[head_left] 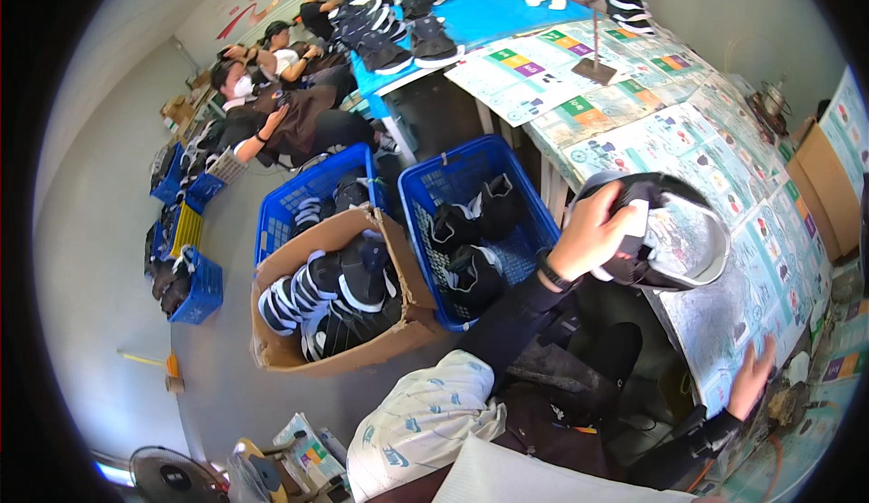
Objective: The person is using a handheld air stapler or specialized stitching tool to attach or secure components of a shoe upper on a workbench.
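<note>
Plainly, the largest thing here is the worktable (706, 141), its top covered in printed paper sheets with green, orange and purple blocks. Beyond its far end is a blue-covered table (493, 14), carrying rows of black-and-white shoes (380, 50). Left of the worktable, well apart from it, a person in a brown apron (303, 127) sits, with others seated further off.

Two blue crates come next in size, both left of the worktable: the nearer crate (457, 170) stands near its edge with dark shoes inside, and the farther crate (272, 231) lies beyond that. Also on the worktable's left, in front of the farther crate, a cardboard box (414, 277) is heaped with black shoes with white soles. A white cloth (412, 421) with blue marks lies left of the worktable's near end, close to the wearer's body.

Smaller still, a black shoe with a pale rim (647, 272) is over the worktable's left edge (whether it touches the paper cannot be told). The left hand (593, 236) grips it, closed around its left side, a dark wristband (552, 272) behind. The right hand (751, 381) is at the worktable's near edge, fingers loosely extended, holding nothing visible.
</note>
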Demonstrator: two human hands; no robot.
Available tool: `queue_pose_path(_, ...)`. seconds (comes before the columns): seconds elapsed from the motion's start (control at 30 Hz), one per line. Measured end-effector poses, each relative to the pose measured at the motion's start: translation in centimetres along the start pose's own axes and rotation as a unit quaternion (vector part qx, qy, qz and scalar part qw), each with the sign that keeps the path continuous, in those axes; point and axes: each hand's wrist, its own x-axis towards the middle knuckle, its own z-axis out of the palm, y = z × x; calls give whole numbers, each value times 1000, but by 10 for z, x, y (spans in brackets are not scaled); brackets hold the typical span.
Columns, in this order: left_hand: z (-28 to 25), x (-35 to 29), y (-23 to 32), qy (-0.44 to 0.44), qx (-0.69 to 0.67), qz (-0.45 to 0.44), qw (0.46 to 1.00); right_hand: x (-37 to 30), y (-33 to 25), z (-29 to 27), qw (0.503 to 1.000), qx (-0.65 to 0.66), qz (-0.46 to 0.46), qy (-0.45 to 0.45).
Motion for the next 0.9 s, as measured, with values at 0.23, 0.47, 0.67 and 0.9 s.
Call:
queue_pose_path(0.23, -53, -60, -10, 4, -81, -55, 995, -15, -159, 104, 968, 183, -22, -171)
queue_pose_path(0.47, -93, -92, -16, 21, -125, -48, 991, -18, -190, 139, 926, 259, -68, -267)
queue_pose_path(0.67, -111, -103, -19, 12, -150, -64, 986, -31, -226, 142, 904, 309, -47, -292)
queue_pose_path(0.9, -124, -110, -24, 19, -176, -114, 977, -35, -231, 143, 944, 179, -12, -277)
